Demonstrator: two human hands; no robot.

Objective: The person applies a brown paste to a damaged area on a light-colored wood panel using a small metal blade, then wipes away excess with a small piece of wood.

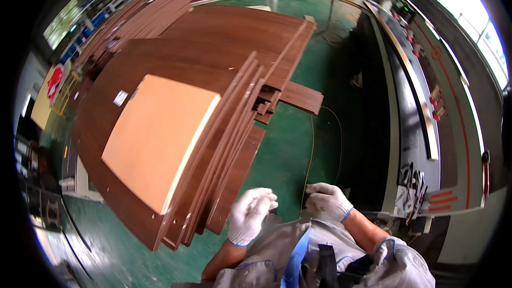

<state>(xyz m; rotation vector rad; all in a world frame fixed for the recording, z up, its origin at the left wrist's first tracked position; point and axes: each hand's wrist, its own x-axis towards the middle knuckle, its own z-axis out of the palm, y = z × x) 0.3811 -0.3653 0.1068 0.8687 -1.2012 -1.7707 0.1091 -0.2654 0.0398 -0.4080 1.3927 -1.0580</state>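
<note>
My left hand (252, 214), in a white knit glove with a blue cuff edge, is held in front of my body with its fingers curled together. It is closest to the near right corner of the stacked brown panels (233, 186), apart from them. My right hand (329, 201), gloved the same way, is level with it across a small gap, fingers bent inward. What either hand holds, if anything, is hidden or too small to make out. A pale orange board (162, 138) lies on top of the brown stack, left of my hands.
Right of me stands a long machine with a dark bed (416, 149), a pale strip (410, 80) lying along it. A brown board (301, 97) juts from the stack over the green floor (285, 152). A thin hose (312, 149) lies there. More brown strips (154, 13) are piled behind.
</note>
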